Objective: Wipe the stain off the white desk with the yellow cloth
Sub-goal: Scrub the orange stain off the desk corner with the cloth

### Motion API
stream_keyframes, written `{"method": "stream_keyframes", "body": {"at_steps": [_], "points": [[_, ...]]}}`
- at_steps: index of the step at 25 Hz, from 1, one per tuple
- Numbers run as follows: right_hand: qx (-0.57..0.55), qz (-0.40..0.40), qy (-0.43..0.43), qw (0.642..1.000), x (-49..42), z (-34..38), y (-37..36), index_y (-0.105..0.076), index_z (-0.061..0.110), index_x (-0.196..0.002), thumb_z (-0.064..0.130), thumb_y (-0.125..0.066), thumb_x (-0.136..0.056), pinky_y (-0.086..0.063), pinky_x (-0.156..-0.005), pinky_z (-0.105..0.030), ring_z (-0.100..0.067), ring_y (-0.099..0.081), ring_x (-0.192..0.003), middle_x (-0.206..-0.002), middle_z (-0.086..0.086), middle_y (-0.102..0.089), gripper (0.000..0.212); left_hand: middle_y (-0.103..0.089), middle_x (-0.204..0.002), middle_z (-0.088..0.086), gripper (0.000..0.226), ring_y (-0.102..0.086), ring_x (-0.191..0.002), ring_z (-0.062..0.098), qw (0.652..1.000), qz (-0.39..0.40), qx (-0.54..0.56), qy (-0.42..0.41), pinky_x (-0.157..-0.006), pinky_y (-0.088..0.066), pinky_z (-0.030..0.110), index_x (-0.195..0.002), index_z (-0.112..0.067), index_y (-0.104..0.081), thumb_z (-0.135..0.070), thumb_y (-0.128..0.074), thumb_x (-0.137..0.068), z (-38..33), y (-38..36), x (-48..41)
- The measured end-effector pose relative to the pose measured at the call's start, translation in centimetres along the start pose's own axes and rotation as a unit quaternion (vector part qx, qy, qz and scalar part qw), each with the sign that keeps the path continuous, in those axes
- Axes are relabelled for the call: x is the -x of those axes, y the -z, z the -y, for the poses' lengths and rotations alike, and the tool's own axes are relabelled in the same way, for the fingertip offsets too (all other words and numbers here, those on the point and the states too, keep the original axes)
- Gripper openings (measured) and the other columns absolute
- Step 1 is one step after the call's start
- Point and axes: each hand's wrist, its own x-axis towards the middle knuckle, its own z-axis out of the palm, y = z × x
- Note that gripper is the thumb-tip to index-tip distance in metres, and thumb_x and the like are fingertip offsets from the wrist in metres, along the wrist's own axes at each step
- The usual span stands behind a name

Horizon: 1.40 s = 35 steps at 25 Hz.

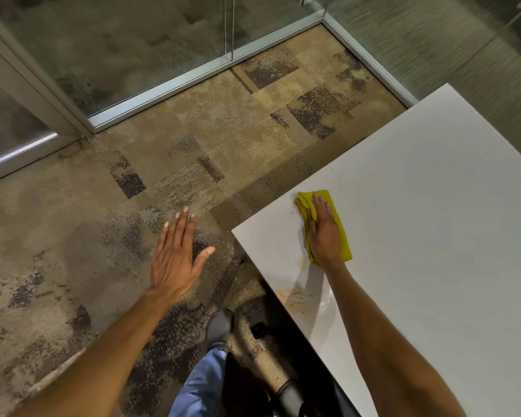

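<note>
The white desk (433,206) fills the right side of the view, its near-left corner pointing toward me. A folded yellow cloth (340,233) lies flat on the desk near its left edge. My right hand (324,233) presses palm-down on the cloth, fingers stretched forward. An orange-brown smeared stain (292,296) marks the desk close to the left edge, nearer to me than the cloth, beside a wet glossy patch (325,299). My left hand (175,257) hovers over the carpet to the left of the desk, flat, fingers apart, holding nothing.
Patterned beige and brown carpet (193,139) covers the floor. Glass walls with metal base frames (193,73) run along the back and left. My leg in blue trousers and a grey sock (218,329) stands beside the desk edge, with a dark chair base (259,331) under the desk.
</note>
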Motion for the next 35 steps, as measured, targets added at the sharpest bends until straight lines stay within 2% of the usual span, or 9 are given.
{"method": "stream_keyframes", "body": {"at_steps": [5, 15, 18, 20, 22, 26, 29, 31, 35], "points": [[-0.018, 0.079, 0.114, 0.99, 2.1, 3.8, -3.1, -0.04, 0.009, -0.148, 0.006, -0.051, -0.098, -0.008, -0.123, -0.021, -0.016, -0.022, -0.146, -0.156, -0.007, -0.035, 0.051, -0.008, -0.174, 0.012, 0.088, -0.009, -0.161, 0.025, 1.0, -0.003, 0.003, -0.008, -0.13, -0.009, 0.048, -0.164, -0.006, -0.014, -0.068, -0.019, -0.103, -1.5, -0.4, 0.5], [-0.023, 0.191, 0.207, 0.959, 13.6, 2.4, -2.3, -0.04, 0.012, -0.148, 0.0, -0.053, -0.089, -0.015, -0.124, -0.035, -0.017, -0.025, -0.15, -0.158, -0.004, -0.034, 0.062, -0.012, -0.173, 0.014, 0.089, -0.011, -0.16, 0.026, 0.999, -0.003, -0.001, -0.032, -0.13, 0.001, 0.039, -0.163, -0.003, -0.019, -0.068, -0.023, -0.103, -4.9, -0.3, -0.4], [-0.016, 0.184, 0.19, 0.964, 17.1, -0.2, -0.3, -0.039, 0.012, -0.149, -0.003, -0.059, -0.085, -0.016, -0.124, -0.037, -0.018, -0.025, -0.15, -0.159, -0.002, -0.033, 0.069, -0.01, -0.174, 0.014, 0.09, -0.011, -0.16, 0.027, 0.999, 0.002, -0.004, -0.035, -0.13, 0.002, 0.039, -0.164, -0.004, -0.017, -0.07, -0.02, -0.103, -5.5, -0.4, -0.4], [0.007, 0.166, 0.185, 0.969, 19.2, -1.9, 1.1, -0.04, 0.011, -0.148, 0.005, -0.06, -0.091, -0.02, -0.123, -0.04, -0.02, -0.028, -0.148, -0.158, -0.003, -0.034, 0.061, -0.009, -0.174, 0.014, 0.09, -0.011, -0.16, 0.027, 0.999, 0.005, -0.006, -0.038, -0.13, 0.001, 0.04, -0.164, -0.004, -0.015, -0.07, -0.019, -0.103, -5.7, -0.5, -0.3], [0.024, 0.128, 0.176, 0.976, 20.4, -3.5, 2.2, -0.046, 0.008, -0.144, 0.021, -0.043, -0.104, -0.021, -0.122, -0.039, -0.023, -0.035, -0.145, -0.155, -0.005, -0.039, 0.043, -0.009, -0.174, 0.014, 0.091, -0.011, -0.16, 0.027, 0.999, 0.004, -0.004, -0.04, -0.131, -0.002, 0.042, -0.164, -0.004, -0.015, -0.071, -0.018, -0.103, -5.8, -0.5, -0.2], [0.055, 0.064, 0.051, 0.995, 19.6, -5.7, 2.8, -0.042, 0.009, -0.146, 0.026, -0.03, -0.104, -0.009, -0.124, -0.026, -0.033, -0.032, -0.145, -0.157, -0.007, -0.034, 0.048, -0.01, -0.173, 0.015, 0.089, -0.011, -0.16, 0.027, 0.999, -0.001, 0.003, -0.042, -0.13, 0.001, 0.04, -0.164, -0.003, -0.015, -0.069, -0.019, -0.104, -5.6, -0.3, 0.1], [0.027, 0.015, -0.013, 0.999, 17.0, -5.3, 2.6, -0.034, 0.011, -0.151, 0.008, -0.037, -0.088, -0.011, -0.125, -0.034, -0.019, -0.02, -0.151, -0.159, -0.006, -0.028, 0.063, -0.01, -0.173, 0.014, 0.088, -0.011, -0.16, 0.027, 0.999, 0.0, 0.005, -0.036, -0.13, 0.006, 0.036, -0.164, -0.004, -0.015, -0.069, -0.019, -0.104, -5.0, -0.2, 0.0], [0.017, -0.021, -0.043, 0.999, 14.2, -4.7, 2.5, -0.034, 0.011, -0.151, 0.002, -0.04, -0.089, -0.015, -0.123, -0.041, -0.01, -0.016, -0.151, -0.159, -0.009, -0.029, 0.063, -0.009, -0.174, 0.013, 0.087, -0.011, -0.16, 0.027, 0.999, 0.003, 0.005, -0.033, -0.13, 0.007, 0.036, -0.164, -0.005, -0.015, -0.068, -0.02, -0.104, -4.6, -0.3, 0.0], [0.04, -0.013, -0.046, 0.998, 9.8, -3.1, 2.2, -0.034, 0.01, -0.151, 0.019, -0.035, -0.102, -0.02, -0.122, -0.046, -0.018, -0.018, -0.151, -0.16, -0.008, -0.029, 0.05, -0.008, -0.174, 0.013, 0.088, -0.01, -0.16, 0.027, 1.0, 0.01, 0.0, -0.028, -0.13, 0.005, 0.038, -0.164, -0.005, -0.014, -0.069, -0.019, -0.104, -4.2, -0.8, 0.3]]}}
